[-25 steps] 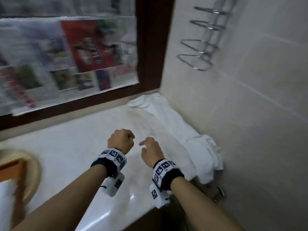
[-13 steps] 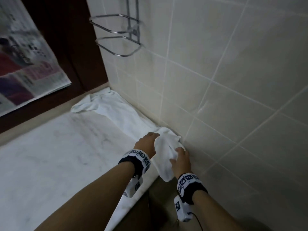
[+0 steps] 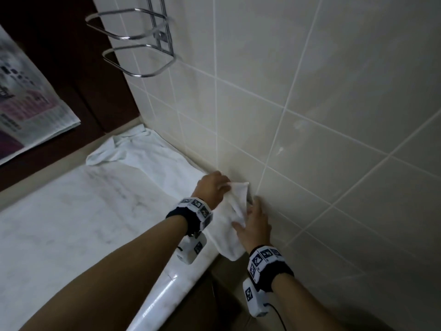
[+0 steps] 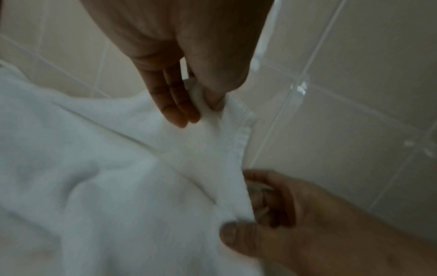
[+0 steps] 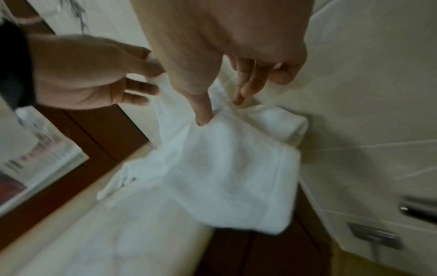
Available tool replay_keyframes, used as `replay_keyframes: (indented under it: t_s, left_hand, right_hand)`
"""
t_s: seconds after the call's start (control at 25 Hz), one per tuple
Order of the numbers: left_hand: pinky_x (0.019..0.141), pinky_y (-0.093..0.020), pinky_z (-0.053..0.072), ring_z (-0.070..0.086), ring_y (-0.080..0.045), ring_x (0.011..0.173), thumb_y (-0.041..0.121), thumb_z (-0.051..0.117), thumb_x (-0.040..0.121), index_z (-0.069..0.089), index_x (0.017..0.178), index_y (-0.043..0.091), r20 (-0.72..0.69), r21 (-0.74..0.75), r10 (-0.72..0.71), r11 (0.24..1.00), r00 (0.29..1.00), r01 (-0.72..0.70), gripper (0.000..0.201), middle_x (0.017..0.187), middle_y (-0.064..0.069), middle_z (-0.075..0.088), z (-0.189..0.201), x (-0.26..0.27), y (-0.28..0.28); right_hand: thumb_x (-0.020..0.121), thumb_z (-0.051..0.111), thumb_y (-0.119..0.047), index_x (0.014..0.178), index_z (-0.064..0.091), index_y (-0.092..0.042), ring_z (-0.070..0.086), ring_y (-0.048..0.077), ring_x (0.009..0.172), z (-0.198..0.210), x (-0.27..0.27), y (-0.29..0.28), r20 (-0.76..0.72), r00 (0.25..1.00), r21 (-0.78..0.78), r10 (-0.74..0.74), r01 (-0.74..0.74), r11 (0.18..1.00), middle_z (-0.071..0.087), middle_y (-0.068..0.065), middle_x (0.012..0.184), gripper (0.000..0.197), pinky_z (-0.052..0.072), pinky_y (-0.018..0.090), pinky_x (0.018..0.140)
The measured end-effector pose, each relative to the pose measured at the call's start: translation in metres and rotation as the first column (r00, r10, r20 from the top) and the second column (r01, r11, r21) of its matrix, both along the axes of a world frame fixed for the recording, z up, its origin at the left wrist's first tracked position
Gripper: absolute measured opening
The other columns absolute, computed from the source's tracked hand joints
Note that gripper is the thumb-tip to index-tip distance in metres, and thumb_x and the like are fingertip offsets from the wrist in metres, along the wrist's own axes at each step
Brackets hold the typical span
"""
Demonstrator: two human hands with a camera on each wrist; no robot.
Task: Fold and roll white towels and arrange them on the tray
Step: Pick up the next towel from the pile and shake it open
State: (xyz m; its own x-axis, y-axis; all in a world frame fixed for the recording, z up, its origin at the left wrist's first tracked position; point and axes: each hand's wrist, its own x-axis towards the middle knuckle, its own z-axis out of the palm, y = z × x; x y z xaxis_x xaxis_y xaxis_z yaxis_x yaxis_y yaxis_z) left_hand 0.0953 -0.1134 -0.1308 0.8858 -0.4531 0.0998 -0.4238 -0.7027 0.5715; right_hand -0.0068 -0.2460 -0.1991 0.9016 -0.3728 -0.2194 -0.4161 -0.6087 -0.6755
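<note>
Nearest the camera, both bare forearms reach forward over the front edge of the marble counter (image 3: 71, 211), each wrist wearing a black band with printed markers. The right hand (image 3: 255, 225) sits at the counter's front right corner, close against the tiled wall (image 3: 334, 115), palm down, its thumb (image 4: 238, 235) pressed onto the near end of the white towel (image 3: 229, 225) while the curled fingers tuck under the cloth's wall-side edge, so it is clamped on the towel. That end of the towel hangs over the counter's front edge beside the wall.

Just beyond, the left hand (image 3: 211, 187) is angled toward the wall, its thumb and forefinger pinching a raised fold of the same towel at its hemmed edge; the other fingers (image 4: 175, 104) lie straight and close together over the cloth. The two hands are near each other, with bunched cloth between them.

Farther back, the towel runs in a rumpled strip along the counter's right edge, against the wall, to the back right corner. Behind the counter's back edge stands a dark wooden frame (image 3: 71, 80) with a newspaper (image 3: 28, 111) against it. Above the back corner, a chrome wire rack (image 3: 140, 44) is fixed to the wall.
</note>
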Motion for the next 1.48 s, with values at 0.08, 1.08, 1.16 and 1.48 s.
replay_keyframes:
  t_s: [0.08,1.08,1.16,1.48]
  left_hand:
    - [0.07,-0.033,0.05,0.06,-0.018,0.066,0.021,0.055,0.087,0.07,0.094,0.014,0.091,-0.181,0.077,0.982,0.993,-0.059,0.018,0.089,-0.001,0.067,0.028,0.002,0.025]
    - [0.042,-0.008,0.03,0.039,0.006,0.044,0.025,0.073,0.085,0.07,0.068,0.019,0.411,-0.579,0.822,0.57,0.394,-0.584,0.018,0.042,0.018,0.049,0.536,-0.224,0.441]
    - [0.047,-0.005,0.032,0.043,0.006,0.054,0.028,0.074,0.085,0.071,0.072,0.018,0.453,-0.586,0.831,0.55,0.321,-0.596,0.016,0.056,0.016,0.056,0.551,-0.234,0.448]
    - [0.091,-0.019,0.046,0.062,-0.011,0.105,0.033,0.079,0.078,0.075,0.105,0.016,0.343,-0.733,0.915,0.403,0.214,-0.549,0.033,0.11,0.0,0.07,0.561,-0.272,0.471]
  right_hand:
    - [0.079,0.075,-0.034,0.127,0.053,-0.021,0.05,0.025,0.113,0.017,0.006,0.006,0.103,0.994,-0.034,0.026,-0.022,0.999,0.059,0.002,0.12,0.055,0.042,0.045,0.095]
    - [0.085,0.067,-0.044,0.079,0.069,-0.02,0.06,0.01,0.072,0.601,0.048,0.325,0.555,0.06,-0.513,0.83,-0.761,0.398,0.066,-0.003,0.079,0.025,0.042,0.022,0.06]
    - [0.086,0.07,-0.038,0.078,0.074,-0.019,0.062,0.011,0.07,0.608,0.043,0.329,0.607,0.028,-0.526,0.795,-0.735,0.428,0.069,-0.003,0.075,0.021,0.046,0.021,0.058]
    - [0.078,0.08,-0.032,0.068,0.073,-0.024,0.062,0.008,0.06,0.623,0.049,0.312,0.681,0.064,-0.597,0.73,-0.529,0.603,0.064,-0.01,0.061,0.015,0.043,0.02,0.056]
